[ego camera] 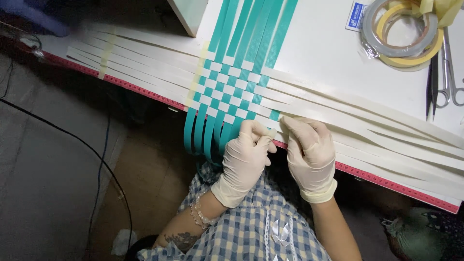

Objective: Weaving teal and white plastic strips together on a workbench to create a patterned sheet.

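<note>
— Where's the weave?

— I see the weave (232, 89) of teal strips (253, 29) and white strips (348, 108) on the table (319, 43), its near corner just above my hands.

— And the hands?

— Both gloved, knuckles up. My left hand (244, 154) and right hand (309, 150) pinch a white strip's end at the table edge.

— Anything else?

— Tape rolls (403, 34) and scissors (447, 72) lie far right.

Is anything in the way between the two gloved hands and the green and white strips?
No. The left hand and right hand already pinch the woven strips at the near table edge. Scissors and tape rolls lie far off.
</note>
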